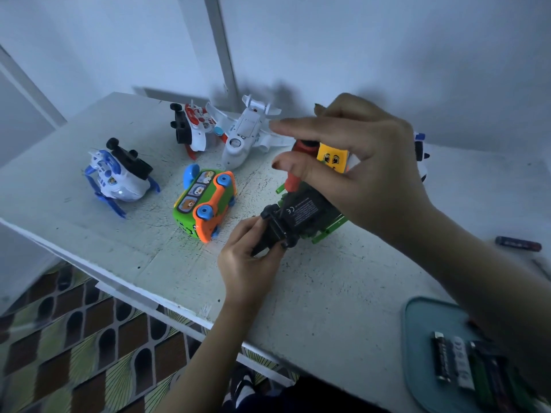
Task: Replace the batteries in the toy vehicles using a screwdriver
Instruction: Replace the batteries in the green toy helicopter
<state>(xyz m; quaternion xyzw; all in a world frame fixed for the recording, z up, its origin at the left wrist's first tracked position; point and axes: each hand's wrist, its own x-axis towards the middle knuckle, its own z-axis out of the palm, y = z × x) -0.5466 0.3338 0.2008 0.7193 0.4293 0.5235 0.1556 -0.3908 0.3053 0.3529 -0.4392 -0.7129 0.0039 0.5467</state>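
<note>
Upside down on the white table [328, 293], the green-and-black plastic toy vehicle [301, 216] shows a CE mark [290, 210]; finer print is unreadable. The left hand [247, 263] clamps its black end; the right hand [366, 174] grips a red-handled screwdriver [301, 144], tip hidden.

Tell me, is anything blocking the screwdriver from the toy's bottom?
Nothing visible. The right hand holds the red screwdriver right over the upturned toy, its black bottom bare; the left hand grips the toy's near end, off to the side.
</note>
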